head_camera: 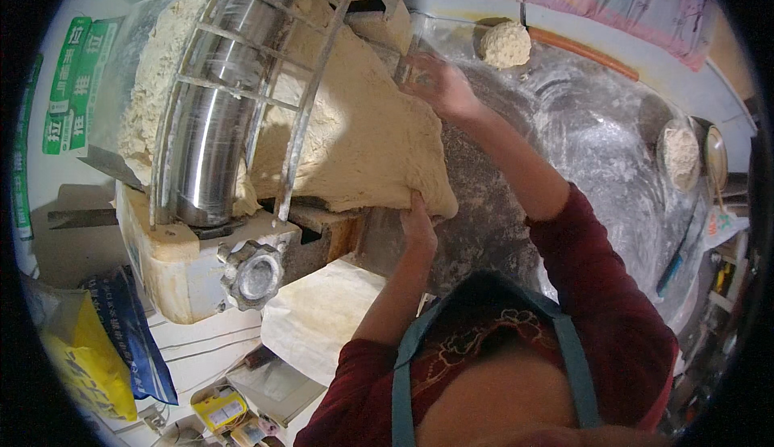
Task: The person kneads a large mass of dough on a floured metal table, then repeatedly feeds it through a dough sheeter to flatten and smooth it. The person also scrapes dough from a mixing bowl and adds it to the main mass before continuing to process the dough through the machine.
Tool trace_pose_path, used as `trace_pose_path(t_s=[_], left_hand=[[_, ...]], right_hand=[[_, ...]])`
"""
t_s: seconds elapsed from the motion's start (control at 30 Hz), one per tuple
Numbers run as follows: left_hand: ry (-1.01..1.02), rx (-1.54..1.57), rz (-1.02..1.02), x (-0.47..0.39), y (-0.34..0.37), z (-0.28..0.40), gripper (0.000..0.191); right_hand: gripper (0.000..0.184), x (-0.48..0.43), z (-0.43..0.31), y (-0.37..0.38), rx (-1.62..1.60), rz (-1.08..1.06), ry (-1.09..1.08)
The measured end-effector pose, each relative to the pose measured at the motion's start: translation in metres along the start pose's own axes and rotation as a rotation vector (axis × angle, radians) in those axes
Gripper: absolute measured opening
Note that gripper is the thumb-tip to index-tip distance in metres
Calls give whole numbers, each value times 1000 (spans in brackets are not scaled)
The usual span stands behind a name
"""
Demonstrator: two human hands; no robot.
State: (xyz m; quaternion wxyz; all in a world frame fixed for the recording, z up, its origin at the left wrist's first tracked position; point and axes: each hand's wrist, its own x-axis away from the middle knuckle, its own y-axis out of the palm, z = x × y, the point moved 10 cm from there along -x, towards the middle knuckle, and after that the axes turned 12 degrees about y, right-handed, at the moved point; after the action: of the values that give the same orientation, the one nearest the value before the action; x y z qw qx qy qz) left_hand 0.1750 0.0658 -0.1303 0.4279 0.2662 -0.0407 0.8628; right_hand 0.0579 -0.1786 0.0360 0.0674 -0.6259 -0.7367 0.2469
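A broad, thick sheet of pale dough comes out from under the steel roller of a dough sheeter and spreads over the floured metal worktop. At the sheet's near corner, my left hand pinches the edge, thumb on top and the other fingers hidden beneath. My right hand is at the far edge of the sheet; it is blurred, and its grip cannot be made out. Behind the roller lies rough, crumbly dough.
A metal bar guard crosses the roller, and a handwheel juts from the machine's near side. A rough dough ball, a wooden rolling pin, a bowl of flour and a blue-handled tool lie on the worktop.
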Motion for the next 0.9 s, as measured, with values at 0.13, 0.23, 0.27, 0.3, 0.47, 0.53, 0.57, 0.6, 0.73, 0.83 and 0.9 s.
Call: trace_pose_path(t_s=[0.13,0.23,0.27,0.3,0.47,0.53,0.57,0.6,0.73,0.83,0.9], left_hand=[[83,-3,-92,-15,-1,-3,67],[-3,-122,-126,-23,-7,-17,69],[-48,-167,-140,-21,-8,-21,69],[-92,-213,-156,-18,-10,-25,70],[-223,-262,-243,30,-7,-42,69],[-256,-278,-327,55,3,-52,68],[-240,-241,-348,64,7,-52,67],[-129,-408,-464,71,13,-45,54],[-48,-545,-535,87,17,-30,38],[-243,-114,-482,86,28,-25,37],[-268,-42,-550,84,44,-18,43]], right_hand=[[54,-51,-72,17,-118,138,-191],[55,-64,-59,44,-193,-11,47],[55,-61,-51,51,-287,-83,114],[53,-53,-37,56,-370,-144,227],[45,13,11,31,-79,-196,373],[44,48,32,14,-64,-288,485],[43,63,37,7,-101,-305,499],[43,75,48,-2,-108,-277,558],[40,101,96,-33,-26,-123,665],[36,80,104,-54,-342,48,413],[35,73,127,-59,-459,39,482]])
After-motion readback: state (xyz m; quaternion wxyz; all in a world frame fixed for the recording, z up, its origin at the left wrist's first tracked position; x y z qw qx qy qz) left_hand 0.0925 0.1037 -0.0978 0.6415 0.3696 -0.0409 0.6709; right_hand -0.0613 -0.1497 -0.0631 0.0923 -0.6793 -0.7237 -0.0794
